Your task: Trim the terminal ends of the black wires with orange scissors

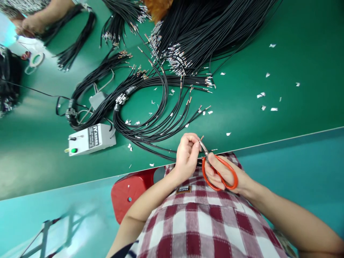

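Observation:
My left hand (188,152) is closed in a pinch on the end of a black cable (163,154) at the table's front edge. A short copper-coloured tip sticks up past the fingers. My right hand (220,172) grips red-handled scissors (233,175), whose blades meet the cable end beside my left fingertips. Whether the blades are fully closed is too small to tell. The cable belongs to a looped bundle of black cables (118,123) lying left of my hands, with several stripped ends fanned out to the right.
A white box with a green button (92,139) stands at left. Large piles of black cables (209,32) lie at the back. Small foil scraps (260,95) dot the green table (303,53). A co-worker's arm (51,16) rests at upper left. A red stool (129,195) is below the edge.

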A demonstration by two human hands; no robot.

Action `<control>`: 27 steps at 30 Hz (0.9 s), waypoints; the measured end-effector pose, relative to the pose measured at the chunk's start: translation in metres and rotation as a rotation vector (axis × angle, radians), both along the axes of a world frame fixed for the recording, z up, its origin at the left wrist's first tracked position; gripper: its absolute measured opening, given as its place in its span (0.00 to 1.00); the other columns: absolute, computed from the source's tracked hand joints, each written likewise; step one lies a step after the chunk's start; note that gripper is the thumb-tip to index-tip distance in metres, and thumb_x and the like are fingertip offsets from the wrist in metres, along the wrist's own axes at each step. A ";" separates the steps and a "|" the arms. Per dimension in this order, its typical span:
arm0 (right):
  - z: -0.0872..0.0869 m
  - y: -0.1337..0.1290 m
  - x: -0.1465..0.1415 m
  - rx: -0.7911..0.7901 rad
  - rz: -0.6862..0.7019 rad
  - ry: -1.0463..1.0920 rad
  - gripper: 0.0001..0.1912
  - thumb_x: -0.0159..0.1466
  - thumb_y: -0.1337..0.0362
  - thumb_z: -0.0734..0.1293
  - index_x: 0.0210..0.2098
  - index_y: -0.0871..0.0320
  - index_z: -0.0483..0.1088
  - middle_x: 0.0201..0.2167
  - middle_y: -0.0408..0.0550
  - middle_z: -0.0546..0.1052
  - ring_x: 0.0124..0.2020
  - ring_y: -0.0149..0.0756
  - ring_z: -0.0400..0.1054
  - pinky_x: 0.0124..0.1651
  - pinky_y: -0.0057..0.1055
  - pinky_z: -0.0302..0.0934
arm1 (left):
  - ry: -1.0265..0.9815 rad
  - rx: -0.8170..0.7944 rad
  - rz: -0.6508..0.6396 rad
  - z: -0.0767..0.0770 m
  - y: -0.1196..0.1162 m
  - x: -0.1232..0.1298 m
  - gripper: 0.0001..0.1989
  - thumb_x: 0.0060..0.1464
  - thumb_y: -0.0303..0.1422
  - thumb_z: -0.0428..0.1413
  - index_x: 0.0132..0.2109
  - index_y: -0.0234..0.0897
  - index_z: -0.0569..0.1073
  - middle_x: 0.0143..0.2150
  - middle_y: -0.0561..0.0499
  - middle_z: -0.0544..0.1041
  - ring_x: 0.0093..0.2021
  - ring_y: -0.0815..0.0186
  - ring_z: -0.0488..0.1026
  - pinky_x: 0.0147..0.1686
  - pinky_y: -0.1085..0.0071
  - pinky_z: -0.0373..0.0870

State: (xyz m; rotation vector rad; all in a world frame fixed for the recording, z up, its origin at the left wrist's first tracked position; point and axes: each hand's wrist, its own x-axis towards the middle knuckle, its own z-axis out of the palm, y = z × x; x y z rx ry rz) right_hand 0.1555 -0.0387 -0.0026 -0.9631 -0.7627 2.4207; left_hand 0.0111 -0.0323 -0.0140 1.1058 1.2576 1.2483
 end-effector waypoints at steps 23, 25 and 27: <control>-0.001 0.048 -0.006 0.539 -0.488 -0.359 0.19 0.52 0.54 0.78 0.30 0.55 0.67 0.33 0.44 0.78 0.35 0.35 0.72 0.41 0.34 0.66 | -0.328 -0.257 -0.086 0.011 0.015 -0.018 0.18 0.47 0.26 0.62 0.44 0.37 0.66 0.41 0.52 0.71 0.28 0.73 0.72 0.25 0.76 0.64; -0.002 0.052 -0.014 0.520 -0.469 -0.310 0.19 0.51 0.54 0.78 0.30 0.54 0.66 0.28 0.42 0.76 0.32 0.34 0.72 0.39 0.34 0.67 | -0.203 -0.237 -0.104 0.014 0.011 -0.021 0.16 0.48 0.27 0.63 0.43 0.37 0.68 0.41 0.52 0.72 0.32 0.72 0.73 0.29 0.75 0.67; 0.000 0.055 -0.018 0.528 -0.463 -0.312 0.20 0.50 0.54 0.78 0.29 0.55 0.66 0.27 0.41 0.75 0.30 0.33 0.71 0.38 0.33 0.67 | -0.034 -0.228 -0.136 0.018 0.007 -0.023 0.10 0.53 0.29 0.62 0.41 0.35 0.71 0.37 0.52 0.74 0.32 0.72 0.73 0.32 0.75 0.69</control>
